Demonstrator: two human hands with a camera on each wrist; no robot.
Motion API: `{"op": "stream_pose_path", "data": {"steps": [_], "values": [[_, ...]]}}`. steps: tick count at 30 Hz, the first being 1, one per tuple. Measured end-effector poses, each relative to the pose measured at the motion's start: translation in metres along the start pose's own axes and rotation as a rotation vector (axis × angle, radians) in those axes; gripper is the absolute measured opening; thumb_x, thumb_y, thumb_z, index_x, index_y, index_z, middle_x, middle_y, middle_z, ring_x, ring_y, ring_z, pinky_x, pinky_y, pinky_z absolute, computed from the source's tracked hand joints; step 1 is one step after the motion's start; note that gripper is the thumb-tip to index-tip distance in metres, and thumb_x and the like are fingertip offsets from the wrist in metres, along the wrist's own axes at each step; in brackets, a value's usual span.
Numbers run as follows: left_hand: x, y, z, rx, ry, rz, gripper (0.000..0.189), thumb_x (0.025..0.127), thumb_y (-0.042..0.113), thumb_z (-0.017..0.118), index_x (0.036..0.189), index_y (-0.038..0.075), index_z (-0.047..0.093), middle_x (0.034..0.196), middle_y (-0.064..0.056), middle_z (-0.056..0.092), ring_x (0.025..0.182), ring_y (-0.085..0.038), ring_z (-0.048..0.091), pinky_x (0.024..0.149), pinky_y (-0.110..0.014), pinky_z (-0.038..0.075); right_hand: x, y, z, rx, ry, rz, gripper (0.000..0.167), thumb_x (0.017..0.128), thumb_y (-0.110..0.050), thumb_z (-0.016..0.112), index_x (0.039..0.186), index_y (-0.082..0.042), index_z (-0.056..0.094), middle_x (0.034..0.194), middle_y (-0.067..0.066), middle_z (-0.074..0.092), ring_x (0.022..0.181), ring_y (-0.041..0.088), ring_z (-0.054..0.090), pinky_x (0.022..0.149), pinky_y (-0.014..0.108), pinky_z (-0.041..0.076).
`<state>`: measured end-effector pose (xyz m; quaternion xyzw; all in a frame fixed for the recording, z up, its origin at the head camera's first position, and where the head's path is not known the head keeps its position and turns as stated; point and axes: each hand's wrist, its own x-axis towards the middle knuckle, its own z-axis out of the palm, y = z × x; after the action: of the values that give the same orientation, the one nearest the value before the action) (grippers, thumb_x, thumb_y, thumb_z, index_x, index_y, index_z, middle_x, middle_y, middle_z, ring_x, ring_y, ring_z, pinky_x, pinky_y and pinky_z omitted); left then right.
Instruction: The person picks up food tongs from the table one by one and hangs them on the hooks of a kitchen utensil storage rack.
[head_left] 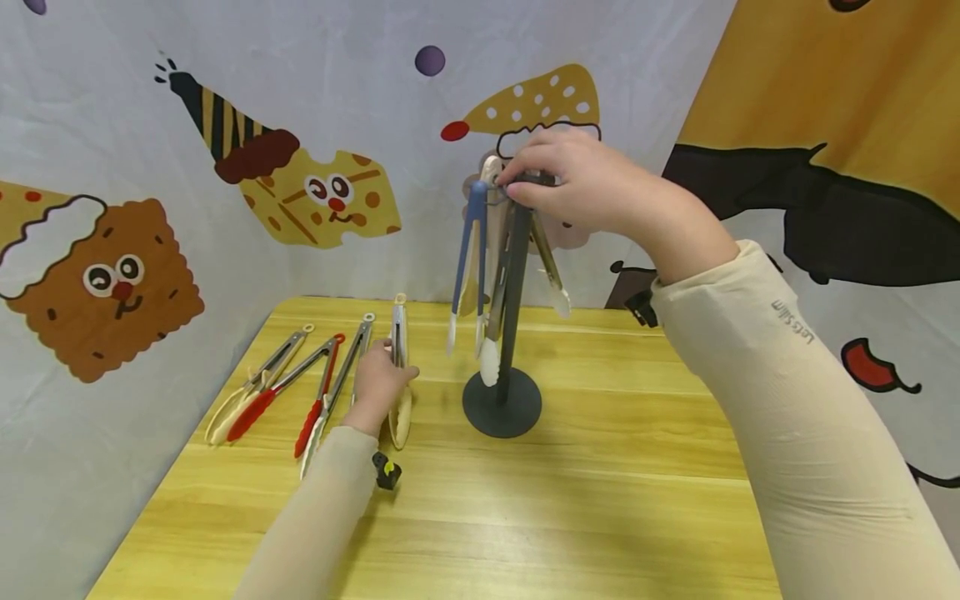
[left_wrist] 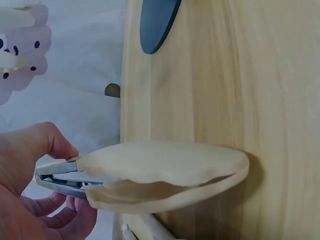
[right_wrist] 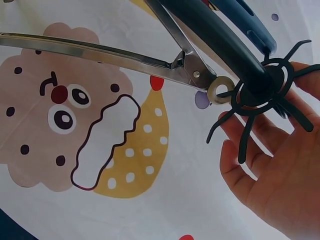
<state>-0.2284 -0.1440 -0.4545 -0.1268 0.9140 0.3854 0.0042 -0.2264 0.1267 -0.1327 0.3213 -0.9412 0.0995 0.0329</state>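
My left hand grips the metal handles of cream-tipped tongs, thumb on one side and fingers on the other. Their scalloped heads stand slightly apart, close to the tabletop. My right hand holds the top of a dark stand, its fingers and thumb around the hook ring. From the hooks hang blue tongs with white tips, metal tongs and others. Part of the ring is hidden by the hand in the head view.
Left of my left hand lie cream-tipped tongs, red-tipped tongs and metal tongs on the wooden table. The stand's round base rests mid-table. Behind hangs a cartoon-printed cloth.
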Motion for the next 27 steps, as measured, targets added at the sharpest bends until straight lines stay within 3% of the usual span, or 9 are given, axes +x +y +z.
{"op": "stream_pose_path", "data": {"steps": [7, 12, 15, 20, 27], "values": [[0.003, -0.003, -0.005, -0.071, 0.029, 0.036, 0.069, 0.077, 0.022, 0.074, 0.136, 0.005, 0.042, 0.108, -0.017, 0.063, 0.091, -0.030, 0.062, 0.077, -0.042, 0.051, 0.000, 0.002, -0.002, -0.005, -0.021, -0.030, 0.035, 0.100, -0.029, 0.043, 0.128, -0.015, 0.060, 0.141, 0.011, 0.044, 0.134, 0.031, 0.033, 0.109, 0.050, 0.027], [0.003, -0.005, -0.006, -0.105, 0.068, 0.064, 0.068, 0.077, 0.024, 0.073, 0.137, 0.010, 0.042, 0.098, -0.012, 0.062, 0.082, -0.025, 0.061, 0.067, -0.037, 0.051, 0.000, 0.004, -0.007, -0.003, -0.075, -0.082, 0.041, 0.099, -0.018, 0.034, 0.133, -0.012, 0.056, 0.147, 0.014, 0.035, 0.136, 0.033, 0.029, 0.107, 0.049, 0.028], [0.001, -0.003, -0.008, -0.117, 0.087, 0.090, 0.067, 0.077, 0.023, 0.073, 0.137, 0.012, 0.043, 0.095, -0.010, 0.061, 0.080, -0.024, 0.060, 0.067, -0.036, 0.050, 0.000, 0.003, -0.010, -0.020, -0.134, -0.080, 0.046, 0.098, -0.016, 0.029, 0.138, -0.014, 0.051, 0.149, 0.015, 0.030, 0.134, 0.034, 0.028, 0.102, 0.049, 0.030], [-0.001, 0.002, -0.012, -0.142, 0.104, 0.127, 0.067, 0.077, 0.021, 0.072, 0.137, 0.014, 0.044, 0.095, -0.009, 0.061, 0.083, -0.023, 0.058, 0.072, -0.037, 0.049, -0.001, 0.004, -0.013, -0.061, -0.207, -0.071, 0.044, 0.101, -0.020, 0.033, 0.143, -0.018, 0.044, 0.150, 0.016, 0.027, 0.135, 0.035, 0.026, 0.104, 0.051, 0.029], [-0.005, 0.009, -0.020, -0.210, 0.090, 0.139, 0.070, 0.078, 0.019, 0.071, 0.141, 0.016, 0.041, 0.102, -0.010, 0.058, 0.090, -0.024, 0.057, 0.078, -0.038, 0.049, -0.003, 0.011, -0.010, 0.076, -0.137, -0.100, 0.052, 0.100, -0.026, 0.042, 0.150, -0.020, 0.027, 0.138, 0.010, 0.043, 0.118, 0.028, 0.042, 0.098, 0.047, 0.037]]}}
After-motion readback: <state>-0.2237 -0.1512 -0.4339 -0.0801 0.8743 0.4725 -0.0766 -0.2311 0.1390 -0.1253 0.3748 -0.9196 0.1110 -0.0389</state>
